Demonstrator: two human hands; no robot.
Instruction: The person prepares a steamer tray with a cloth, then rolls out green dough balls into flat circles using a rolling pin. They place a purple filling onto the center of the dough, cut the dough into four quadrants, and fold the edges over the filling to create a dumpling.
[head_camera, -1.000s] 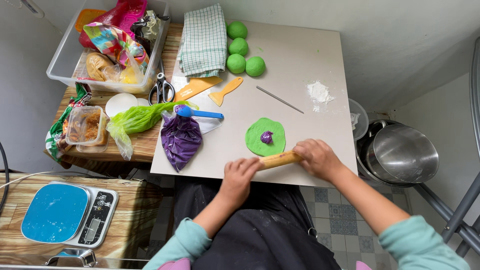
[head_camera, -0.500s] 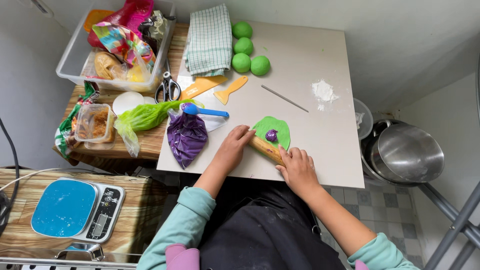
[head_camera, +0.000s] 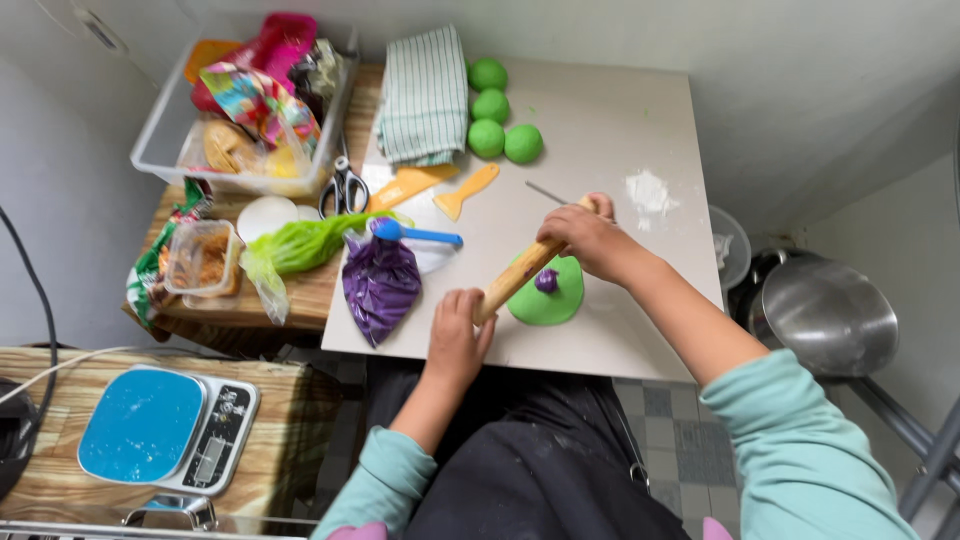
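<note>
Rolling pin lies slantwise over the green dough disc on the tabletop, with a purple filling lump just beside it on the disc. Fingers of the left hand curl around the pin's near end; the right hand closes over its far end. Just left of the disc lies a purple piping bag, with a blue spoon above it and a green bag further left. Two orange scrapers and scissors sit behind. Four green dough balls cluster at the far edge beside a striped towel. A flour pile lies to the right. A scale sits on a lower wooden surface, well apart.
</note>
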